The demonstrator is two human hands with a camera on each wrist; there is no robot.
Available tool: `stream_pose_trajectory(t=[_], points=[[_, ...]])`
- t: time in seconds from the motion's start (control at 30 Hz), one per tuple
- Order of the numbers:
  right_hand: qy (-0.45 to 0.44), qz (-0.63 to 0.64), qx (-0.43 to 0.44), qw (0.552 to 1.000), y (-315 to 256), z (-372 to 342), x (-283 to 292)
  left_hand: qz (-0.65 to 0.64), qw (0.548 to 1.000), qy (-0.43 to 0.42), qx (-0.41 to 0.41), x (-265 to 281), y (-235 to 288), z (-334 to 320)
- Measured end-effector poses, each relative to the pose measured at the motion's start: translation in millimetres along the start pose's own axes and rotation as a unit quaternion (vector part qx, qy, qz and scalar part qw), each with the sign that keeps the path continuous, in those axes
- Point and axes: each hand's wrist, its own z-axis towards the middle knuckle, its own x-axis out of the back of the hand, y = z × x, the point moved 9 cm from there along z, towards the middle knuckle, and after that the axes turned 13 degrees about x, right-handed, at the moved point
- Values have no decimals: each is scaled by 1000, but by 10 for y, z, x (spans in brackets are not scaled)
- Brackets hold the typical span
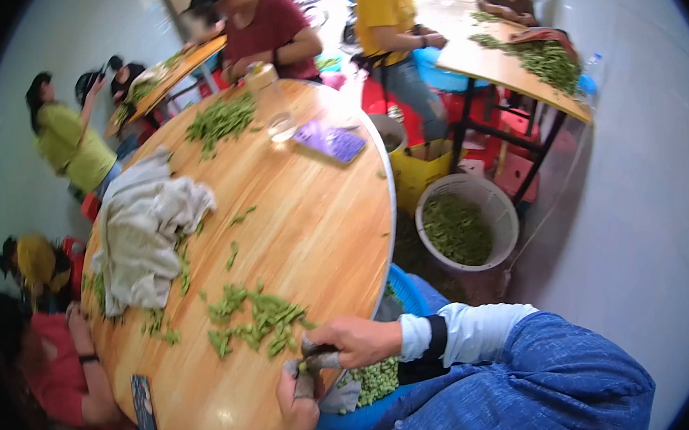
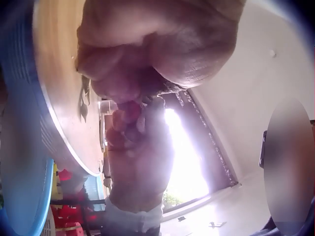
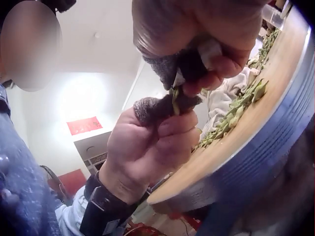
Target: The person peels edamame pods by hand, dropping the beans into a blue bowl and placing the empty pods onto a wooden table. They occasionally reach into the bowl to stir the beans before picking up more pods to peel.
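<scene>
In the lower middle of the head view, a person in a blue textured garment holds both hands together over the near edge of a round, light-wood table (image 1: 312, 218). The left hand (image 1: 298, 411), lower of the two there, pinches a small green bean pod (image 3: 176, 101) between thumb and curled fingers. The right hand (image 1: 365, 340), reaching in from the right, grips the same pod from the other side; at the centre of the right wrist view, the pod shows between the two hands. Dark grey fabric finger covers (image 3: 147, 109) wrap digits of both hands.

Just beyond the hands, a loose heap of green pods (image 1: 259, 317) lies on the table. Beneath them, in the lower middle, pale green shelled beans (image 1: 379, 380) lie in a blue plastic basin (image 1: 337, 424).

A crumpled off-white cloth (image 1: 146, 240) covers part of the table at centre left, and a phone in a dark patterned case (image 1: 143, 406) lies at lower left. Toward the top stand a clear bottle (image 1: 271, 103) and, beside it, a flat purple object (image 1: 331, 141). Right of centre, a white plastic bucket (image 1: 502, 217) holds green material.
</scene>
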Motion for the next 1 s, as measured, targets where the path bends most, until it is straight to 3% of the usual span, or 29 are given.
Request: stream_pose_trajectory(t=[0.03,0.23,0.3,0.47,0.5,0.6,0.7,0.8,0.87,0.9,1.0], points=[[13,-14,39,999,-15,4,-19,-7,1000,19,4,60,-37,11],[34,-45,49,997,-54,0,4,-26,999,12,-23,49,-29,38],[33,-18,16,999,-6,-27,-1,-29,999,-8,-19,48,-61,61],[80,139,-47,986,261,-104,43,0,999,51,-15,83,35,43],[91,207,-69,972,345,-123,4,15,998,67,-7,109,48,28],[111,404,-271,867,551,-309,-196,-35,998,-35,-31,44,60,2],[104,541,-318,771,563,-358,-393,-33,996,-60,-50,-17,141,-23],[100,520,-293,796,583,-316,-318,-85,995,-43,-34,64,46,25],[96,345,-138,923,447,-128,-97,-120,992,-39,-14,76,72,67],[93,251,-58,962,299,-50,-17,-139,990,-36,-1,80,57,73],[40,-34,62,997,-195,82,104,-171,984,-42,4,88,-8,120]])
